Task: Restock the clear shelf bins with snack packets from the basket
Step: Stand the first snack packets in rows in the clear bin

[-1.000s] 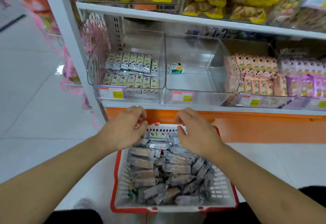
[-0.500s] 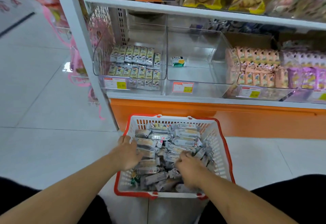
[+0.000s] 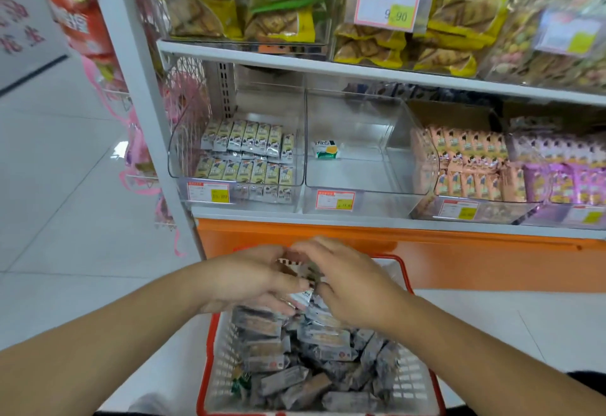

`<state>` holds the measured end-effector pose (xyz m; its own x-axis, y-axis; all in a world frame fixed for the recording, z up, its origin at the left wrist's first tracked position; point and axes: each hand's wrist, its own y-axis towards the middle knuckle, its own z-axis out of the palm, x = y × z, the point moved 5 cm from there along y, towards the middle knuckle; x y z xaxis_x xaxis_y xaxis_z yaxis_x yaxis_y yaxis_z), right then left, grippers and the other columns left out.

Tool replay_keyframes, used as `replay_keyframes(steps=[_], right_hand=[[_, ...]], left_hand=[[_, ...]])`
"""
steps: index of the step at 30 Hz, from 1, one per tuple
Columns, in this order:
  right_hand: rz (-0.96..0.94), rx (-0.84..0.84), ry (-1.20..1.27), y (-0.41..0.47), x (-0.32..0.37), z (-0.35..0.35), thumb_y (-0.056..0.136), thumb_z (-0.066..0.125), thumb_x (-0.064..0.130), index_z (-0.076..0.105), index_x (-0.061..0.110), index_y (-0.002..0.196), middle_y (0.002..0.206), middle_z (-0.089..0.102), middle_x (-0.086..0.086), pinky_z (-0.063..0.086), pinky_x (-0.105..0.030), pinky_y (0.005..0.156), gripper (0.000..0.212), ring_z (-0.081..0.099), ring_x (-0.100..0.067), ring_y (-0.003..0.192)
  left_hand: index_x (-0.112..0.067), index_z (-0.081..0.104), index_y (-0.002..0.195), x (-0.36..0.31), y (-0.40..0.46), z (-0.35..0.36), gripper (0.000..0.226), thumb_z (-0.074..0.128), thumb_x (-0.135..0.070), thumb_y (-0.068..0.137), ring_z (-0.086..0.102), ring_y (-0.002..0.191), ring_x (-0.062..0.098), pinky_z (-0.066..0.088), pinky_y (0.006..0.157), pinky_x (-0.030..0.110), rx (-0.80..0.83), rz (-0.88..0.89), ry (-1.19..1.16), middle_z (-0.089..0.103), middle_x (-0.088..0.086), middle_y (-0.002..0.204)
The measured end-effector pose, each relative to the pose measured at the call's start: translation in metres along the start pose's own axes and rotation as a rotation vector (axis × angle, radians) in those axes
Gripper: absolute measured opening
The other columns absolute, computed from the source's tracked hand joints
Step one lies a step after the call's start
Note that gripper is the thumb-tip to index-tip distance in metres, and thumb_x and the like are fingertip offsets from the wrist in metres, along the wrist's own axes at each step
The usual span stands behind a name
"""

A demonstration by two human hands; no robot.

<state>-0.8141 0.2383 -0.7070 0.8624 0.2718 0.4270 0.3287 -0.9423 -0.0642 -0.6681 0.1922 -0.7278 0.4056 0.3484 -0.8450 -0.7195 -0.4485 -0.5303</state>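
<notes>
A white basket with a red rim (image 3: pixel 210 366) stands on the floor below me, full of grey snack packets (image 3: pixel 314 350). My left hand (image 3: pixel 249 281) and my right hand (image 3: pixel 351 287) are raised together above its far end. Between them they grip a small bunch of packets (image 3: pixel 306 279), mostly hidden by the fingers. On the low shelf, the middle clear bin (image 3: pixel 360 173) holds a single green and white packet (image 3: pixel 324 149). The left clear bin (image 3: pixel 236 153) holds two rows of upright packets.
To the right, bins hold pink packets (image 3: pixel 472 166) and purple packets (image 3: pixel 564 179). The upper shelf (image 3: pixel 360 73) carries yellow snack bags. An orange base panel (image 3: pixel 459 258) runs under the low shelf. A white shelf post (image 3: pixel 144 94) stands at the left, with tiled floor beyond.
Both hands dug down into the basket's packets, then rose with a bunch of packets held between them. The view tilted up toward the shelves.
</notes>
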Motion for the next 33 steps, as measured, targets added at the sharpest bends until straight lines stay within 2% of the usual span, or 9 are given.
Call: replay_keyframes(steps=[6, 8, 10, 12, 16, 21, 25, 30, 33], right_hand=[[0.171, -0.208, 0.306, 0.003, -0.003, -0.032, 0.101, 0.061, 0.012, 0.039, 0.04, 0.149, 0.139, 0.034, 0.026, 0.036, -0.011, 0.102, 0.06, 0.045, 0.005, 0.123], [0.362, -0.268, 0.603, 0.013, -0.011, -0.034, 0.103, 0.062, 0.029, 0.049, 0.039, 0.138, 0.133, 0.048, 0.021, 0.049, -0.019, 0.096, 0.039, 0.057, 0.002, 0.116], [0.441, -0.265, 0.837, 0.026, -0.015, -0.031, 0.098, 0.067, 0.045, 0.059, 0.036, 0.13, 0.123, 0.067, 0.014, 0.056, -0.039, 0.099, 0.034, 0.067, -0.006, 0.111], [0.454, -0.267, 0.872, 0.034, -0.016, -0.03, 0.096, 0.072, 0.042, 0.066, 0.034, 0.124, 0.117, 0.074, 0.009, 0.054, -0.047, 0.104, 0.03, 0.069, -0.008, 0.109], [0.472, -0.343, 0.915, 0.042, -0.017, -0.034, 0.085, 0.082, 0.036, 0.072, 0.032, 0.111, 0.107, 0.076, 0.007, 0.057, -0.048, 0.1, 0.029, 0.073, -0.012, 0.102], [0.461, -0.374, 0.91, 0.055, -0.014, -0.038, 0.091, 0.081, 0.029, 0.072, 0.031, 0.116, 0.106, 0.077, 0.008, 0.058, -0.044, 0.099, 0.026, 0.073, -0.008, 0.101], [0.434, -0.45, 0.819, 0.06, -0.023, -0.06, 0.099, 0.07, 0.032, 0.067, 0.037, 0.118, 0.108, 0.074, 0.017, 0.055, -0.031, 0.098, 0.02, 0.069, 0.002, 0.102], [0.486, -0.511, 0.37, 0.052, -0.063, -0.083, 0.105, 0.058, 0.029, 0.055, 0.031, 0.135, 0.132, 0.055, 0.016, 0.041, -0.003, 0.08, 0.03, 0.053, 0.011, 0.104], [0.542, -0.418, 0.267, 0.05, -0.083, -0.076, 0.106, 0.056, 0.032, 0.051, 0.028, 0.142, 0.13, 0.044, 0.017, 0.039, -0.01, 0.092, 0.036, 0.052, -0.004, 0.122]], left_hand=[[-0.05, 0.034, 0.149, -0.03, -0.017, -0.017, 0.088, 0.082, -0.01, 0.088, 0.073, 0.105, 0.015, 0.056, 0.103, 0.043, -0.188, 0.204, 0.134, 0.07, 0.003, 0.117], [-0.056, 0.034, 0.147, -0.039, -0.02, -0.019, 0.091, 0.081, -0.006, 0.087, 0.073, 0.098, 0.005, 0.056, 0.096, 0.044, -0.235, 0.27, 0.094, 0.068, -0.005, 0.114], [-0.058, 0.036, 0.146, -0.046, -0.02, -0.019, 0.091, 0.083, -0.006, 0.086, 0.073, 0.102, 0.011, 0.056, 0.094, 0.051, -0.268, 0.317, 0.094, 0.065, -0.004, 0.119], [-0.058, 0.036, 0.146, -0.048, -0.017, -0.02, 0.092, 0.084, -0.01, 0.085, 0.072, 0.104, 0.021, 0.058, 0.093, 0.051, -0.283, 0.351, 0.142, 0.063, 0.002, 0.125], [-0.067, 0.021, 0.148, -0.054, -0.017, -0.029, 0.096, 0.084, -0.03, 0.086, 0.066, 0.1, 0.005, 0.058, 0.091, 0.035, -0.403, 0.401, 0.496, 0.055, -0.024, 0.119], [-0.049, 0.02, 0.159, -0.068, -0.022, -0.047, 0.098, 0.08, -0.057, 0.081, 0.046, 0.126, -0.001, 0.048, 0.105, 0.028, -0.556, 0.479, 0.851, 0.022, -0.029, 0.145], [-0.042, 0.027, 0.159, -0.09, -0.02, -0.068, 0.095, 0.079, -0.058, 0.081, 0.039, 0.132, -0.002, 0.038, 0.114, 0.024, -0.62, 0.502, 0.893, 0.025, -0.027, 0.144], [-0.032, 0.032, 0.16, -0.13, 0.018, -0.132, 0.096, 0.077, -0.063, 0.08, 0.031, 0.14, 0.013, 0.032, 0.121, 0.037, -0.717, 0.442, 0.968, 0.024, -0.015, 0.144], [-0.026, 0.031, 0.16, -0.148, 0.064, -0.167, 0.097, 0.075, -0.063, 0.083, 0.027, 0.141, 0.029, 0.03, 0.121, 0.045, -0.695, 0.328, 1.082, 0.03, 0.001, 0.149]])
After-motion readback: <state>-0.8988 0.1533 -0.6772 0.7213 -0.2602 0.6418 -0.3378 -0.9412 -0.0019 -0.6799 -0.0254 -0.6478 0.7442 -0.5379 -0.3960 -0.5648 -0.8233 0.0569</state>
